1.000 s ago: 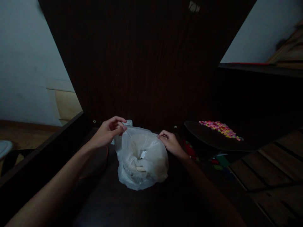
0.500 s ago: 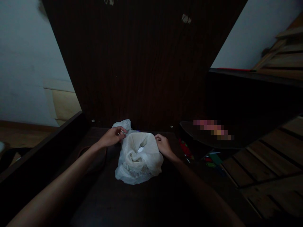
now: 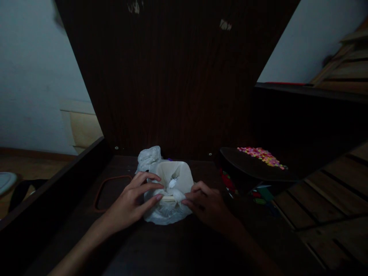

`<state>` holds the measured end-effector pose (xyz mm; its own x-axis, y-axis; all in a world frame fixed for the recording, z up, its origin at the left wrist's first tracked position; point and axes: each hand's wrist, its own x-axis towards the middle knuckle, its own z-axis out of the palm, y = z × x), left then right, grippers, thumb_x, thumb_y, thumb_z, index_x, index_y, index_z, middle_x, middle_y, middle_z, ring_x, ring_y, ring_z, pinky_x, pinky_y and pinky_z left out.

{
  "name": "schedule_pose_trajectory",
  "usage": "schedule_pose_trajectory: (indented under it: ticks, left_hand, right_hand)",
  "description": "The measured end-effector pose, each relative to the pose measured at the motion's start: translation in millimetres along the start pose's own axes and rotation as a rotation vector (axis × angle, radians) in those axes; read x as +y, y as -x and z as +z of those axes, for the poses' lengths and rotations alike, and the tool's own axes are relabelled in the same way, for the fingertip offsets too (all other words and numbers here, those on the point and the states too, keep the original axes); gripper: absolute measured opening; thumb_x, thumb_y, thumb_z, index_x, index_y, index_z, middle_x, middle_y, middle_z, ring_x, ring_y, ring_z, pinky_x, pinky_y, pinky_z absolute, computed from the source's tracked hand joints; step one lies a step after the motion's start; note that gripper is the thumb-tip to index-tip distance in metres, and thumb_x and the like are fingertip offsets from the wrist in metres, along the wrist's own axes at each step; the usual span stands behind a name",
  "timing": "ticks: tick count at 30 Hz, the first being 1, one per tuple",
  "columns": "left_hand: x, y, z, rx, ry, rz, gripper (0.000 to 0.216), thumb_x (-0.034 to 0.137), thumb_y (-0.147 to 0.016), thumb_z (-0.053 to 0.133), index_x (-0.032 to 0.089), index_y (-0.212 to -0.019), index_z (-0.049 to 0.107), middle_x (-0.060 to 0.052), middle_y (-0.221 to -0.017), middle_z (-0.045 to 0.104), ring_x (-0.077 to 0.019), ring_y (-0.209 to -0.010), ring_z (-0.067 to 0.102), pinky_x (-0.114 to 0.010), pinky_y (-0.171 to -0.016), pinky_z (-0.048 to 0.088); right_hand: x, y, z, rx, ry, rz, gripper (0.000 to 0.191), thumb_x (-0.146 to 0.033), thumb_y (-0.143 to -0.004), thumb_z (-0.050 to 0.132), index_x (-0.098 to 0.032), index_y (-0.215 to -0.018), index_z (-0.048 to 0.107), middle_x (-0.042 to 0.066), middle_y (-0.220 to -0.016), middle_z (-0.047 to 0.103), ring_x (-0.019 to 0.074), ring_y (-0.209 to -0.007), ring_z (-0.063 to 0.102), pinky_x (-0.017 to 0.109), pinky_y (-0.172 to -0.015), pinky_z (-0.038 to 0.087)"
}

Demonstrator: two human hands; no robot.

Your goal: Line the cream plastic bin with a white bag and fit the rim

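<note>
- A white plastic bag (image 3: 165, 207) is seen lying on a dark surface (image 3: 172, 249), near the middle of the view, just in front of an upright dark wooden panel (image 3: 178, 76).
- The bag's mouth is spread wide, and a pale rounded lining with a small white piece (image 3: 172, 183) inside it is exposed.
- The left hand (image 3: 130, 201) is laid against the left side of the bag, fingers stretched out and touching the plastic; its grip is apart, with nothing clamped.
- The right hand (image 3: 205, 205) is pressed to the right side of the bag, its fingertips touching the plastic; whether its grip is closed on a fold cannot be told in the dim light.
- A crumpled part of white plastic (image 3: 148, 158) is seen just behind the bag, toward the panel.
- A thin reddish loop (image 3: 99, 191) is laid flat on the surface, left of the left hand.
- A dark tray (image 3: 253, 168) with a heap of small pink and yellow pieces (image 3: 261, 155) is placed well to the right of the bag.
- Wooden slats (image 3: 330, 199) are visible at the far right.
</note>
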<state>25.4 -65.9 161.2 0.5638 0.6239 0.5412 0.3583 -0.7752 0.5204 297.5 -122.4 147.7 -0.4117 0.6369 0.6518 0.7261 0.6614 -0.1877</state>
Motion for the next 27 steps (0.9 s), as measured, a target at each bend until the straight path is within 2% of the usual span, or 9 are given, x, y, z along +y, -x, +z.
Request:
schedule_pose_trajectory:
  ticks: [3, 6, 8, 11, 15, 18, 22, 27]
  left_hand:
    - [3.1, 3.6, 5.8, 0.086, -0.041, 0.084, 0.014, 0.018, -0.097, 0.065, 0.025, -0.104, 0.074, -0.004, -0.106, 0.069, -0.0205, -0.101, 0.064, -0.032, -0.091, 0.050]
    - [7.2, 9.5, 9.9, 0.164, -0.098, 0.176, 0.019, 0.008, -0.095, 0.063, 0.021, -0.107, 0.069, -0.005, -0.100, 0.070, -0.0190, -0.095, 0.064, -0.031, -0.087, 0.051]
    - [7.3, 17.5, 12.3, 0.190, -0.143, 0.224, 0.024, 0.004, -0.093, 0.062, 0.020, -0.110, 0.067, -0.006, -0.099, 0.071, -0.0190, -0.093, 0.065, -0.031, -0.086, 0.052]
    - [0.6, 33.0, 15.2, 0.214, -0.193, 0.252, 0.027, 0.002, -0.092, 0.060, 0.019, -0.112, 0.066, -0.007, -0.099, 0.071, -0.0193, -0.091, 0.067, -0.031, -0.084, 0.054]
    - [-13.2, 47.6, 17.8, 0.178, -0.199, 0.210, 0.028, 0.000, -0.093, 0.054, 0.019, -0.110, 0.065, -0.008, -0.099, 0.071, -0.0188, -0.091, 0.067, -0.029, -0.081, 0.054]
    - [-16.2, 47.3, 19.7, 0.152, -0.149, 0.144, 0.023, 0.004, -0.095, 0.053, 0.020, -0.106, 0.065, -0.007, -0.098, 0.070, -0.0181, -0.090, 0.067, -0.028, -0.081, 0.054]
    - [-9.3, 36.2, 21.7, 0.158, -0.070, 0.014, 0.011, 0.016, -0.100, 0.054, 0.020, -0.100, 0.063, -0.006, -0.095, 0.070, -0.0192, -0.090, 0.067, -0.029, -0.082, 0.054]
    - [-2.6, 26.4, 25.4, 0.086, 0.002, -0.142, 0.021, 0.037, -0.095, 0.066, 0.020, -0.084, 0.065, -0.003, -0.079, 0.068, -0.0190, -0.073, 0.066, -0.029, -0.070, 0.052]
  right_hand:
    - [-3.3, 6.6, 0.1, 0.096, 0.034, -0.072, 0.020, -0.024, -0.102, 0.056, -0.019, -0.091, 0.072, 0.005, -0.080, 0.071, 0.0126, -0.067, 0.066, 0.024, -0.062, 0.048]
    - [-7.5, 14.8, -2.2, 0.152, 0.028, -0.140, 0.017, -0.018, -0.100, 0.057, -0.020, -0.093, 0.072, 0.004, -0.077, 0.073, 0.0129, -0.065, 0.067, 0.025, -0.060, 0.049]
    - [-7.3, 22.8, -1.9, 0.140, 0.021, -0.168, 0.015, -0.016, -0.099, 0.059, -0.020, -0.093, 0.072, 0.004, -0.077, 0.074, 0.0137, -0.065, 0.068, 0.025, -0.060, 0.050]
    - [0.9, 37.7, 3.8, 0.042, 0.032, -0.152, 0.017, -0.015, -0.098, 0.058, -0.020, -0.093, 0.074, 0.004, -0.079, 0.075, 0.0151, -0.065, 0.068, 0.026, -0.059, 0.050]
    - [17.9, 52.6, 18.4, -0.025, 0.079, -0.087, 0.029, -0.010, -0.098, 0.048, -0.022, -0.088, 0.073, 0.005, -0.079, 0.075, 0.0154, -0.063, 0.067, 0.026, -0.059, 0.050]
    - [25.5, 53.9, 28.5, -0.019, 0.077, -0.038, 0.029, -0.009, -0.094, 0.049, -0.022, -0.083, 0.072, 0.006, -0.077, 0.074, 0.0154, -0.062, 0.067, 0.026, -0.059, 0.050]
    - [30.2, 46.7, 31.9, 0.040, 0.042, 0.029, 0.017, -0.014, -0.090, 0.056, -0.021, -0.088, 0.071, 0.010, -0.089, 0.076, 0.0208, -0.076, 0.071, 0.031, -0.071, 0.054]
    - [33.1, 34.0, 18.6, 0.081, -0.072, 0.165, 0.014, -0.016, -0.093, 0.051, -0.021, -0.086, 0.062, 0.005, -0.072, 0.066, 0.0180, -0.063, 0.063, 0.029, -0.058, 0.048]
